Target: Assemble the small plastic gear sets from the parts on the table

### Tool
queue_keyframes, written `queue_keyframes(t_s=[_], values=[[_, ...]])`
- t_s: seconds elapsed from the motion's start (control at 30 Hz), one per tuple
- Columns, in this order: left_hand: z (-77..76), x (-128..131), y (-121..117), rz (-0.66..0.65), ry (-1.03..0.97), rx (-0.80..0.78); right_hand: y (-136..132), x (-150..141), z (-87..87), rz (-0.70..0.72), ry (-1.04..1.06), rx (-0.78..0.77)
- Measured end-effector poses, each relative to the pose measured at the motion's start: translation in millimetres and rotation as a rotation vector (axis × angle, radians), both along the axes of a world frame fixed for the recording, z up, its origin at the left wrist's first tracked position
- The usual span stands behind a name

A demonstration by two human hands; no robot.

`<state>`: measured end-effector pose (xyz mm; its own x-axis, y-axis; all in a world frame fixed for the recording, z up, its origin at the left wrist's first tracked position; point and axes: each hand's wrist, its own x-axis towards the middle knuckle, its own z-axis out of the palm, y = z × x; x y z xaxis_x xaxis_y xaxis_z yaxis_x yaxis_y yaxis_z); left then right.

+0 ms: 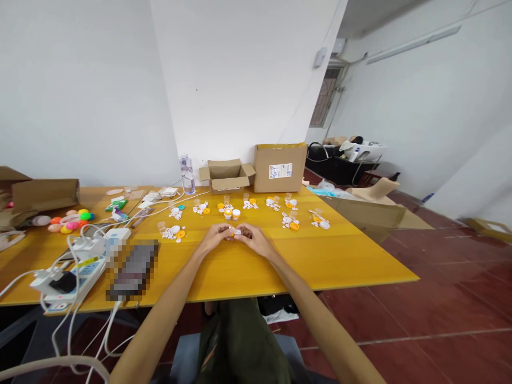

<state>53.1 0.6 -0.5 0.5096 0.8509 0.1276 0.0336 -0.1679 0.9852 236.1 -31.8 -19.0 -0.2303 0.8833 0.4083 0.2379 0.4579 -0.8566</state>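
Above the front middle of the table (344, 261), both my hands meet around a small white and orange plastic piece (237, 232). My left hand (216, 236) pinches its left side, and my right hand (255, 240) closes on it from the right. The fingers cover most of the piece, so its exact shape is hidden. Just beyond the hands stand two small capped cups (232, 214), side by side. Around them lie several small piles of parts: white gear-like pieces (170, 232), clear cups (226, 200), and orange discs (294, 226).
An open cardboard box (230, 184), a closed carton (279, 170) and a water bottle (187, 175) stand along the wall. To the left lie a power strip (86, 272) with white cables, a blurred dark device (134, 269) and colourful balloon-like pieces (70, 221).
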Motion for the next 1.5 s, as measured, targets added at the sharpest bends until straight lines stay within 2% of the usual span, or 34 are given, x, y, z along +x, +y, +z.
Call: queue_keyframes(t_s=[0.7, 1.17, 1.5], values=[[1.7, 0.4, -1.5, -0.008, 0.014, 0.010, 4.0, 3.2, -4.1, -0.057, -0.081, 0.116], [2.8, 0.4, -2.4, -0.002, 0.016, 0.008, 0.1, 1.9, 0.1, -0.069, -0.106, 0.113], [2.3, 0.7, -2.2, -0.009, 0.014, -0.018, -5.4, 0.3, 7.2, -0.050, -0.088, 0.051]])
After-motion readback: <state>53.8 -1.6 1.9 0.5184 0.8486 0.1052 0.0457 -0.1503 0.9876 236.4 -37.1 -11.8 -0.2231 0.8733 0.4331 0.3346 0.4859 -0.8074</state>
